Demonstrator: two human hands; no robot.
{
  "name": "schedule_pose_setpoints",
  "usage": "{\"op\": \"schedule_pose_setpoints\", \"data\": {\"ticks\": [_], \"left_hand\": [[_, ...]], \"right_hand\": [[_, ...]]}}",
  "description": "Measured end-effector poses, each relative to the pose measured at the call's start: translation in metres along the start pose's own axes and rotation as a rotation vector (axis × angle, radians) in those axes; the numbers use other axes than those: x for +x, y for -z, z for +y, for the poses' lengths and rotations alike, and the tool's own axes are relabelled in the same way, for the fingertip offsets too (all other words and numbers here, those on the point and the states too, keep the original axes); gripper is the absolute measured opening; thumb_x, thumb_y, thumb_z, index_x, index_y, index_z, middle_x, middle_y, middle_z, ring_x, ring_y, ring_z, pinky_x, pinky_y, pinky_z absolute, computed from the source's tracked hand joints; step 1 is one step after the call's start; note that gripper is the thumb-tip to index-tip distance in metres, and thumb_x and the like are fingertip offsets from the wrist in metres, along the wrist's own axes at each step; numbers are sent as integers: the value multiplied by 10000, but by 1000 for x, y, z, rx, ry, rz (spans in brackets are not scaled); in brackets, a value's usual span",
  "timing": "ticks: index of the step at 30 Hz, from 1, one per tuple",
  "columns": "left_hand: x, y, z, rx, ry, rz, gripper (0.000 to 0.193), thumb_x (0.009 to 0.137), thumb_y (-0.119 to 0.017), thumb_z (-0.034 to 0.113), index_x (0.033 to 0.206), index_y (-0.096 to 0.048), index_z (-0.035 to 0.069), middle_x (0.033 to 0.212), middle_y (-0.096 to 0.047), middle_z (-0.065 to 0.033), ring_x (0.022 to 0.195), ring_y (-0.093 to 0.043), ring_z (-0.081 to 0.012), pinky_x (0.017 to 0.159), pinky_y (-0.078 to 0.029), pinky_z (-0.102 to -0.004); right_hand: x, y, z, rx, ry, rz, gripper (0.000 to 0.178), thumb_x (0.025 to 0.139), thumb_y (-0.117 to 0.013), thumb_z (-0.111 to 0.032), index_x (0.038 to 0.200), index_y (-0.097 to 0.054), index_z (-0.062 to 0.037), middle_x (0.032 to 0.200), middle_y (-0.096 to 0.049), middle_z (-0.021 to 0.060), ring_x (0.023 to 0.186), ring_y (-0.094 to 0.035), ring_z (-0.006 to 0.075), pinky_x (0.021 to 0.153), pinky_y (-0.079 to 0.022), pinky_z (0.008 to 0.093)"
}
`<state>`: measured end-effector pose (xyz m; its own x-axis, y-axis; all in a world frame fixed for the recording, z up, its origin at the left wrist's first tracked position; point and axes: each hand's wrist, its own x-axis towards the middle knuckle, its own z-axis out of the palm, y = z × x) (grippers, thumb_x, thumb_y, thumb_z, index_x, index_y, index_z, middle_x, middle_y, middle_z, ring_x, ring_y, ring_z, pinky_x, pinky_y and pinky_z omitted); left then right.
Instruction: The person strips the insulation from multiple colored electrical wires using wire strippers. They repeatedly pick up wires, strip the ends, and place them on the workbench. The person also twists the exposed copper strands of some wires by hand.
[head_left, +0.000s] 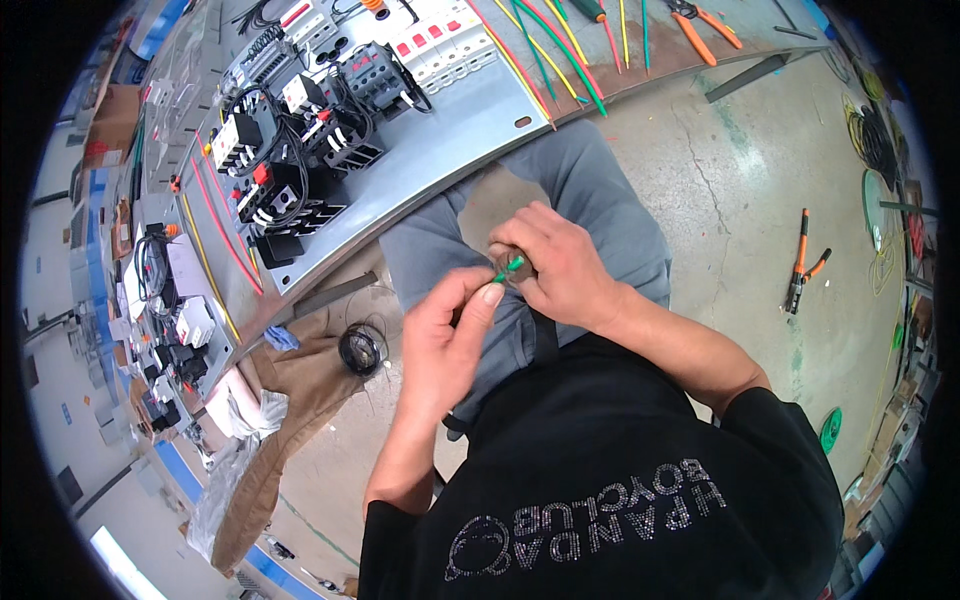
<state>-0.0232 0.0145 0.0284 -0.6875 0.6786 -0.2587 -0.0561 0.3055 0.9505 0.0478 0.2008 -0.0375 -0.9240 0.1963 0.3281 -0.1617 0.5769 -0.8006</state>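
Over my lap, my two hands meet at a short green piece (511, 267), probably insulated wire. The thumb and fingers of my left hand (445, 325) pinch its lower end. My right hand (565, 265) is curled closed against the upper end, and a dark rounded patch shows inside its fingers; what it grips there is mostly hidden. Beyond my knees lies a grey metal panel (430, 160) with black contactors (375, 78), a row of white breakers (440, 45) and bundled black wiring.
Loose wires (560, 45) in red, yellow and green lie on the bench with orange-handled pliers (690, 30). On the floor at right is an orange-and-black hand tool (800, 262). A black wire coil (362, 350) and brown cloth (290, 430) are at left.
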Motion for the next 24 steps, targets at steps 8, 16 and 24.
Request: {"op": "schedule_pose_setpoints", "data": {"ticks": [8, 16, 24], "left_hand": [[-2, -5, 8, 108, -137, 43, 144, 1078, -679, 80, 1186, -705, -12, 894, -674, -26, 825, -548, -60, 752, -481, -234], [-2, -7, 8, 212, -49, 73, 132, 1078, -671, 88, 1173, -715, 8, 782, -599, -16, 741, -501, -61, 677, -463, -246], [-11, 0, 19, 304, -9, 103, 127, 1048, -697, 76, 1158, -722, 18, 795, -636, -112, 687, -528, -118, 665, -483, -276]], "right_hand": [[-8, 6, 0, 361, -193, -238, 276, 863, -734, -47, 1125, -650, -53, 971, -639, 143, 945, -627, 394, 767, -506, 489], [-13, -4, 17, 142, -28, -72, 196, 980, -702, -89, 1158, -662, -16, 986, -664, 79, 866, -623, 170, 769, -512, 345], [-15, 7, 5, 859, -768, 32, 174, 930, -654, -85, 1084, -682, -8, 1009, -697, 95, 964, -703, 231, 825, -575, 384]]}}
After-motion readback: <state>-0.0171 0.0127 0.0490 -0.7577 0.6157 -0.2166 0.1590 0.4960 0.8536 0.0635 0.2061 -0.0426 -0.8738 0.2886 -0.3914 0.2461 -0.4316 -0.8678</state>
